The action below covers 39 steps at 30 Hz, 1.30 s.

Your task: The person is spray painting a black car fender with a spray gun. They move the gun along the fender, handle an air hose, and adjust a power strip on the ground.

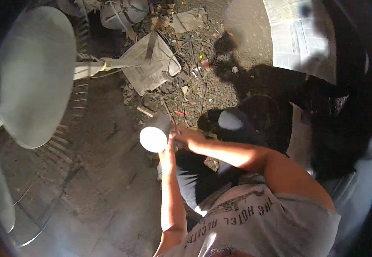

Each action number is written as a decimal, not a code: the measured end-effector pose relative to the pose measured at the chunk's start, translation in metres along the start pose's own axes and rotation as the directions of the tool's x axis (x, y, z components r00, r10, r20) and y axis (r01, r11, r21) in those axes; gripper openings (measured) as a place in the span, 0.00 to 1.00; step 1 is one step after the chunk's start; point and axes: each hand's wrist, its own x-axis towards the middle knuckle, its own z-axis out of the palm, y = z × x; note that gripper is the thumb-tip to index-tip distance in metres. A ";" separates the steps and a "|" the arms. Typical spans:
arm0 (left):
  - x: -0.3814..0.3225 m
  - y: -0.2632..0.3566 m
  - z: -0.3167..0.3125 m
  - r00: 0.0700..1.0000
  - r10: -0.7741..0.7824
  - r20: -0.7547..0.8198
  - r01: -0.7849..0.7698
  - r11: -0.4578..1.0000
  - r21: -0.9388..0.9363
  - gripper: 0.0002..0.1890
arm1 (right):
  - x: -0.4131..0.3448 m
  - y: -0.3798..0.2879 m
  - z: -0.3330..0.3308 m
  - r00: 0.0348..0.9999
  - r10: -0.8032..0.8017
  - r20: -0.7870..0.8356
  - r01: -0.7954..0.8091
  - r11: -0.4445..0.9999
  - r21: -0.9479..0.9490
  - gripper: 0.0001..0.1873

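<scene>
Ahead of my knees, my left hand [168, 157] holds a short grey cylinder [162, 122] from below. Its pale round end [153, 139] faces up and is washed out by bright light. My right hand [188, 137] is at the cylinder's right side, close to my left fingertips. Those fingers are bent and partly in shadow; whether they grip a small part there I cannot tell. Thin wires [186, 96] lie on the ground just beyond both hands.
At left stands a pedestal fan with a large grey blade [35, 77], grille ribs [57, 144], a pole [89, 69] and a dusty square base [163, 75]. Gravel and scraps [195, 77] cover the ground beyond. Newspaper sheets [288, 41] lie at upper right. A pale rounded bundle [125, 14] sits at the top.
</scene>
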 end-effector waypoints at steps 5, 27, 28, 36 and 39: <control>0.005 -0.042 0.026 0.959 -0.137 -0.247 0.032 0.921 -0.388 0.26 | 0.001 0.045 0.030 0.952 -0.088 0.295 0.158 0.962 -0.224 0.39; -0.141 -0.138 0.009 0.503 -0.529 -0.683 -0.613 0.339 -0.714 0.15 | 0.356 0.182 0.149 0.811 0.083 0.579 0.500 0.415 -0.760 0.18; -0.144 -0.136 0.012 0.509 -0.502 -0.699 -0.639 0.324 -0.697 0.17 | 0.360 0.188 0.162 0.857 0.047 0.513 0.435 0.466 -0.771 0.17; -0.144 -0.137 0.014 0.572 -0.525 -0.630 -0.676 0.132 -0.725 0.28 | 0.435 0.274 0.192 0.947 0.020 0.322 0.255 0.566 -0.784 0.20; -0.166 -0.150 0.011 0.409 -0.569 -0.713 -0.711 0.291 -0.641 0.28 | 0.302 0.243 0.311 0.825 0.483 0.293 -0.301 0.814 -0.496 0.18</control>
